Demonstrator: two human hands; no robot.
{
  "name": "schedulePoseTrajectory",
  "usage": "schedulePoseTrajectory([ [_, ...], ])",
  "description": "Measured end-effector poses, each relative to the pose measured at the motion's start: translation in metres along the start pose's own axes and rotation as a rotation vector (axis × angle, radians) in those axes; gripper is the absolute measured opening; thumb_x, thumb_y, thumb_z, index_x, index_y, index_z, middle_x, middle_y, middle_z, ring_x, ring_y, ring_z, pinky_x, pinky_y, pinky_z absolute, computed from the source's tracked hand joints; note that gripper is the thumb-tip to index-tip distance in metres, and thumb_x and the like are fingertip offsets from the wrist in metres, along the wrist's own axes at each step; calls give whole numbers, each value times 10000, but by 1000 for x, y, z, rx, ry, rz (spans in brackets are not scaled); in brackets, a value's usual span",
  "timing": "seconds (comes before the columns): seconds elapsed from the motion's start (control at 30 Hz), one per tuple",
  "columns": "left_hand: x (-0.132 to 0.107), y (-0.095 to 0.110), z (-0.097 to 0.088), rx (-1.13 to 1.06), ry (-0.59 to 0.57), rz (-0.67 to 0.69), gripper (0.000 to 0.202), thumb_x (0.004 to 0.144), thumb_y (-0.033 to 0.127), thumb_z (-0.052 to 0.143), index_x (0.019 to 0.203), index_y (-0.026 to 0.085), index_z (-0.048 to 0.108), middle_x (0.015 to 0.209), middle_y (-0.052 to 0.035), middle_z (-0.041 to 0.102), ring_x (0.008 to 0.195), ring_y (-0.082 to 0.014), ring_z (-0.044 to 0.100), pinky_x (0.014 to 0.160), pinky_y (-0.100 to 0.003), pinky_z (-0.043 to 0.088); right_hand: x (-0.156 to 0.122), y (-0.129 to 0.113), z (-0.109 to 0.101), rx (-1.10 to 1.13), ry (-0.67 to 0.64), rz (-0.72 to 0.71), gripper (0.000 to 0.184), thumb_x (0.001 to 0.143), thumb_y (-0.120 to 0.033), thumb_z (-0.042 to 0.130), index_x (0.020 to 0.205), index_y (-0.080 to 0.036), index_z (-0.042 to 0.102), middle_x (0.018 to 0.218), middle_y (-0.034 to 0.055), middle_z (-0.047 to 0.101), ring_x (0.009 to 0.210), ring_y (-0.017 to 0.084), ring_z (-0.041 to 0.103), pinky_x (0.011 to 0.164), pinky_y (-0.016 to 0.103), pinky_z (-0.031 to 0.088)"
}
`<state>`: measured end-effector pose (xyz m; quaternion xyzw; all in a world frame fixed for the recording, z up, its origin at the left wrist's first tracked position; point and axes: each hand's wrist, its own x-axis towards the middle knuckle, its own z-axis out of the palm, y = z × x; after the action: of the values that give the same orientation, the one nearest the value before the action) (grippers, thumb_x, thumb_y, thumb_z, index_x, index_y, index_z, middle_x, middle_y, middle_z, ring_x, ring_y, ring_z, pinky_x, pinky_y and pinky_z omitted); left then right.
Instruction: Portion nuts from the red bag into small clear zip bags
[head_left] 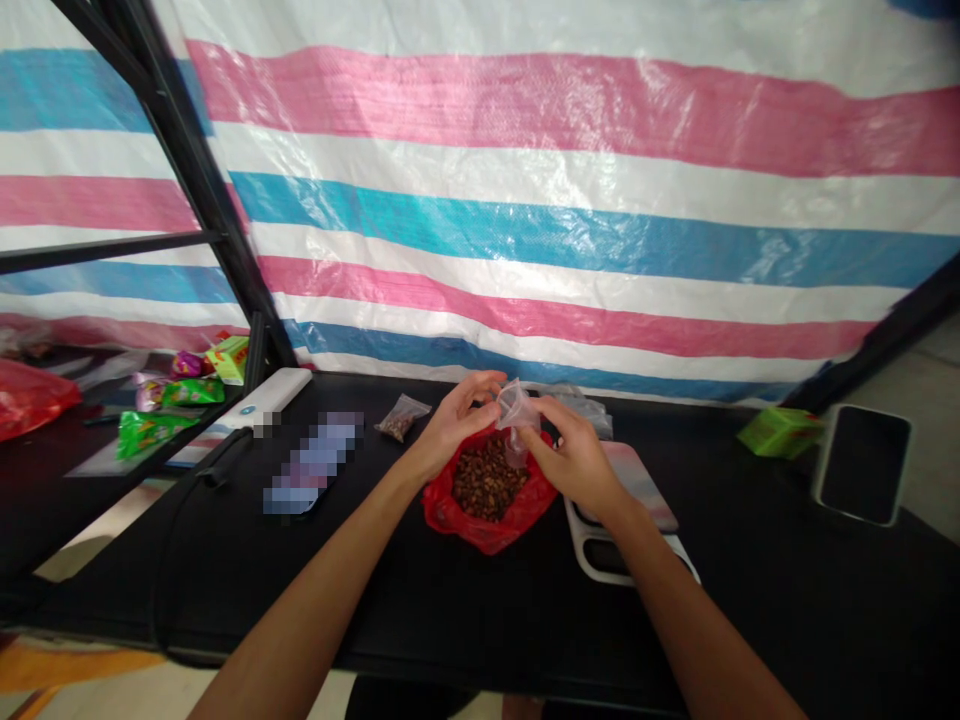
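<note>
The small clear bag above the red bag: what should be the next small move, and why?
Probably pull the small clear bag open at its mouth. The left hand and right hand both pinch it, it looks empty, and the red bag of brown pieces lies open just below.

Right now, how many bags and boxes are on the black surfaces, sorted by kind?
Red bags: 2, open red bag, far-left red bag
Small clear bags: 2, held clear bag, filled clear bag
Green boxes: 2, left green box, right green box
Total: 6
Not counted: crumpled clear plastic further back.
</note>
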<state>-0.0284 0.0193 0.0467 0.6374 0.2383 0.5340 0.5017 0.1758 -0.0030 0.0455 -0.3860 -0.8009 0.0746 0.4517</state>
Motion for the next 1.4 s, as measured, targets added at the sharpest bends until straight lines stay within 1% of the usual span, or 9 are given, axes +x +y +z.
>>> schedulePoseTrajectory([
  [0.17, -2, 3, 8, 29, -99, -42, 588, 788, 558, 800, 1257, 221, 689, 1271, -119, 691, 1127, -273, 674, 930, -361, 548, 1, -9, 2, 105, -134, 40, 192, 1010, -348, 564, 1114, -253, 695, 1072, 63, 743, 976, 250, 686, 893, 399, 534],
  [0.37, 9, 3, -2, 46, 293, -53, 426, 873, 601, 678, 958, 184, 669, 757, -15, 689, 667, -147, 629, 675, -276, 506, 0, 1, -9, -138, -200, 57, 254, 940, -354, 669, 1168, -241, 682, 1085, 67, 743, 1016, 276, 669, 957, 456, 488],
  [0.5, 10, -1, -19, 471, 388, -61, 374, 908, 583, 623, 932, 210, 645, 631, 11, 620, 570, -161, 569, 617, -282, 447, -4, 13, -12, -291, -351, 97, 233, 875, -326, 744, 1087, -232, 723, 1047, 67, 756, 984, 293, 662, 931, 477, 469],
  [0.63, 2, -3, -30, 1108, 387, -252, 319, 917, 523, 574, 960, 216, 651, 796, -106, 730, 766, -296, 701, 713, -357, 470, -6, 17, -5, -276, -383, 35, 285, 872, -291, 756, 1156, -279, 744, 1043, 56, 771, 1026, 284, 641, 973, 486, 426],
  [0.7, -1, -2, -33, 1229, 283, -410, 353, 912, 525, 541, 947, 190, 646, 911, -176, 757, 869, -346, 721, 751, -385, 482, -6, 14, -1, -250, -396, 5, 338, 880, -244, 740, 1213, -303, 727, 1100, 51, 771, 1079, 280, 620, 989, 485, 405],
  [0.9, -10, 14, -41, 940, -237, -650, 425, 817, 620, 597, 836, 197, 627, 790, -71, 760, 739, -251, 698, 608, -297, 445, -7, 4, 4, -232, -471, 10, 536, 844, -61, 633, 1313, -318, 676, 1292, 40, 713, 1211, 264, 556, 1031, 459, 357],
  [1.07, -15, 16, -31, 890, -269, -655, 393, 654, 485, 771, 873, 205, 602, 688, -5, 695, 628, -207, 631, 538, -281, 387, -10, 5, 2, -197, -533, 35, 548, 856, -79, 603, 1343, -326, 648, 1307, 38, 704, 1226, 269, 575, 1033, 451, 342],
  [1.27, -10, 6, -20, 578, -168, -640, 284, 734, 417, 712, 872, 181, 636, 755, -11, 708, 675, -190, 633, 575, -264, 428, -10, 10, 7, -144, -474, 155, 308, 942, -297, 656, 1245, -246, 639, 1076, 42, 749, 1029, 240, 653, 955, 413, 369],
  [1.4, -6, 1, -15, 332, -86, -644, 289, 772, 439, 717, 821, 164, 641, 768, -21, 700, 671, -163, 613, 587, -254, 442, -11, 15, 7, -120, -447, 138, 268, 894, -164, 670, 1148, -250, 660, 1095, 22, 748, 1017, 220, 655, 962, 398, 349],
])
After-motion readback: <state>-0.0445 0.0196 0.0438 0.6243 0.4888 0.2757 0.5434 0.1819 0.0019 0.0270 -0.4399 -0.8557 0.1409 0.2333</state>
